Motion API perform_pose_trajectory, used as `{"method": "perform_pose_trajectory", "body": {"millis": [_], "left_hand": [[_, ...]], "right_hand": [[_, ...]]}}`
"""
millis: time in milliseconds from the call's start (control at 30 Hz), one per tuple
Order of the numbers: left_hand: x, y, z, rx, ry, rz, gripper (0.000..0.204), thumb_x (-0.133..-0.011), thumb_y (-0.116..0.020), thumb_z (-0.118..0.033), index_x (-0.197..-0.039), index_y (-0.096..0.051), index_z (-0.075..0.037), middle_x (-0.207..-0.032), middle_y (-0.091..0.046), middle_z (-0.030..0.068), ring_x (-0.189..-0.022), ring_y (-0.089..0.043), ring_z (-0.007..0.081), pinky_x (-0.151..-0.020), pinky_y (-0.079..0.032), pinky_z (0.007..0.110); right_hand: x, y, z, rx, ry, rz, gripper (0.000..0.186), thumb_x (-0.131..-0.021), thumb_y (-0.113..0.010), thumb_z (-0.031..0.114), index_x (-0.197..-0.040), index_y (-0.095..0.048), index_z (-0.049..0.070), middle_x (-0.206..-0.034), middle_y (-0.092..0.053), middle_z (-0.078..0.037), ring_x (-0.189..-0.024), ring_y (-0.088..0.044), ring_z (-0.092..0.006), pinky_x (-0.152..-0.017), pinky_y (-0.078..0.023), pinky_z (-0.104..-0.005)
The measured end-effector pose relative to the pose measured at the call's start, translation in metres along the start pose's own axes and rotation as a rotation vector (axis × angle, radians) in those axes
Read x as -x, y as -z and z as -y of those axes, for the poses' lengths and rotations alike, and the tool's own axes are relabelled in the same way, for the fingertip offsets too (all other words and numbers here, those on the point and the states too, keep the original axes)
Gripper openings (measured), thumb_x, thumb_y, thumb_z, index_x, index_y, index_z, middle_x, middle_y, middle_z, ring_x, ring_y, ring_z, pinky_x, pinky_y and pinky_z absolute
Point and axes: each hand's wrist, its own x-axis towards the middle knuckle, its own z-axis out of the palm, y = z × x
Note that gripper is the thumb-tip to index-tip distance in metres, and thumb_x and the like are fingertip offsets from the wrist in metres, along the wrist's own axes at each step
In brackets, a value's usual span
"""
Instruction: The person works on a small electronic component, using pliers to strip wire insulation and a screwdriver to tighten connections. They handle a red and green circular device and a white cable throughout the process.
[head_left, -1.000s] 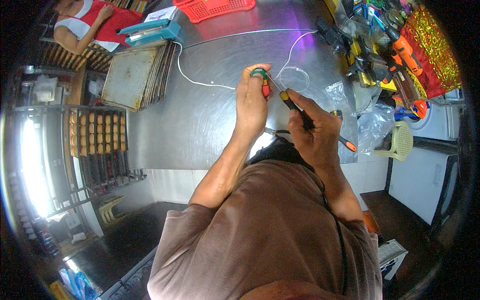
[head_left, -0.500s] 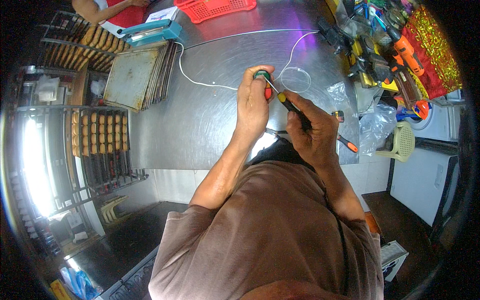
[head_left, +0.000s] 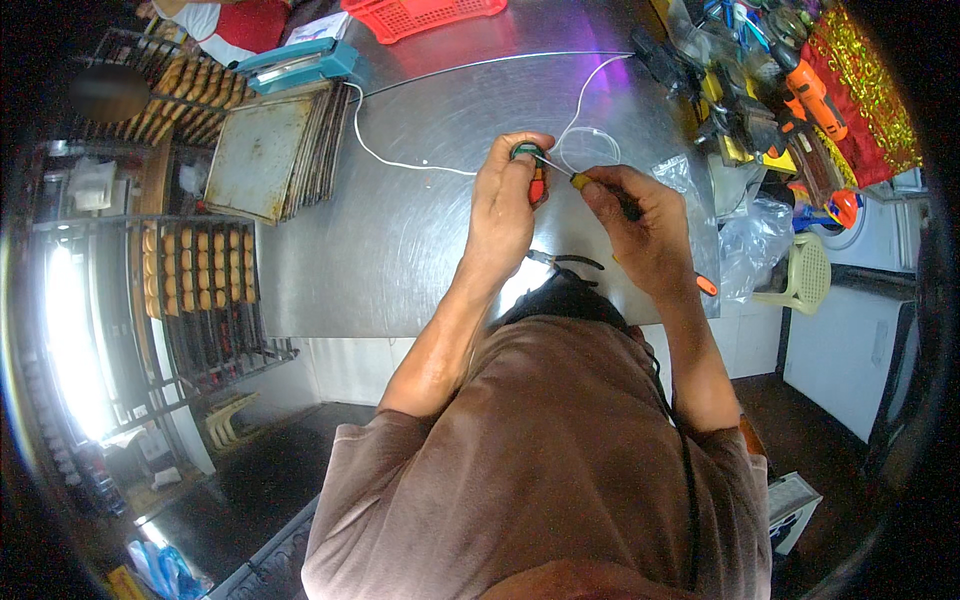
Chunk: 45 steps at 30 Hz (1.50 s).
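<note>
My left hand (head_left: pixel 502 198) is closed around a small green and red piece (head_left: pixel 537 188), most of it hidden by the fingers. A white cable (head_left: pixel 400 164) runs across the metal table toward that hand. My right hand (head_left: pixel 650 228) grips a screwdriver (head_left: pixel 579 181) by its yellow and black handle. The screwdriver's thin shaft points left at the piece; whether its tip touches a screw is too small to tell. Dark-handled pliers (head_left: pixel 570 259) lie on the table near my waist. An orange-ended handle (head_left: pixel 707 285) pokes out beside my right forearm.
At the far left stand a stack of metal trays (head_left: pixel 262 155) and a blue device (head_left: pixel 300 67). A red plastic basket (head_left: pixel 425 17) sits at the far edge. Tools, with an orange drill (head_left: pixel 812 95), crowd the right side near a clear plastic bag (head_left: pixel 755 245). Another person stands at upper left.
My right hand has shifted slightly right and its grip on the screwdriver has changed, the fingers now nearer the handle's front. The pliers show more fully. The other person at upper left has moved.
</note>
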Motion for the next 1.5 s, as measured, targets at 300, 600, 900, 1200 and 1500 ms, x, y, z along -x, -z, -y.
{"method": "perform_pose_trajectory", "body": {"millis": [300, 600, 900, 1200, 1500], "left_hand": [[0.003, 0.004, -0.002, -0.042, -0.028, 0.045, 0.032, -0.096, -0.037, -0.018, -0.113, -0.056, 0.001, -0.082, -0.054, 0.0043, -0.070, -0.045, 0.0105, -0.064, -0.039, 0.025], [0.004, 0.003, 0.000, -0.011, -0.035, 0.083, 0.030, -0.097, -0.037, -0.017, -0.113, -0.055, 0.003, -0.088, -0.055, 0.0053, -0.070, -0.045, 0.0096, -0.063, -0.038, 0.024], [0.002, 0.006, 0.003, -0.049, -0.010, 0.082, 0.030, -0.098, -0.037, -0.017, -0.111, -0.055, 0.003, -0.086, -0.055, 0.0057, -0.069, -0.045, 0.0096, -0.062, -0.038, 0.024], [0.001, 0.005, 0.003, -0.023, 0.006, 0.074, 0.029, -0.097, -0.038, -0.017, -0.109, -0.055, 0.002, -0.084, -0.054, 0.0047, -0.068, -0.045, 0.0096, -0.061, -0.038, 0.024], [0.004, 0.006, 0.003, -0.105, 0.010, 0.076, 0.028, -0.096, -0.040, -0.017, -0.111, -0.056, 0.001, -0.075, -0.051, 0.0004, -0.064, -0.042, 0.0071, -0.056, -0.035, 0.023]], "right_hand": [[-0.001, 0.002, 0.003, 0.093, 0.117, -0.079, 0.013, -0.087, -0.066, 0.012, -0.092, -0.068, 0.001, -0.083, -0.068, -0.014, -0.071, -0.067, -0.0248, -0.065, -0.051, -0.0327], [0.004, 0.006, 0.003, 0.041, 0.060, -0.099, 0.012, -0.087, -0.066, 0.010, -0.092, -0.067, -0.001, -0.079, -0.067, -0.011, -0.066, -0.064, -0.0180, -0.062, -0.050, -0.0298], [0.004, -0.001, -0.001, 0.004, 0.098, -0.120, 0.013, -0.087, -0.067, 0.011, -0.093, -0.068, 0.000, -0.076, -0.067, -0.010, -0.065, -0.063, -0.0151, -0.060, -0.049, -0.0287], [-0.007, -0.009, -0.004, -0.104, -0.016, -0.093, 0.019, -0.084, -0.072, 0.016, -0.093, -0.068, 0.001, -0.075, -0.068, -0.007, -0.067, -0.062, -0.0102, -0.062, -0.050, -0.0272], [-0.029, -0.028, -0.010, -0.259, -0.040, -0.077, 0.022, -0.079, -0.076, 0.015, -0.090, -0.068, -0.002, -0.071, -0.067, -0.004, -0.064, -0.060, -0.0076, -0.058, -0.049, -0.0257]]}}
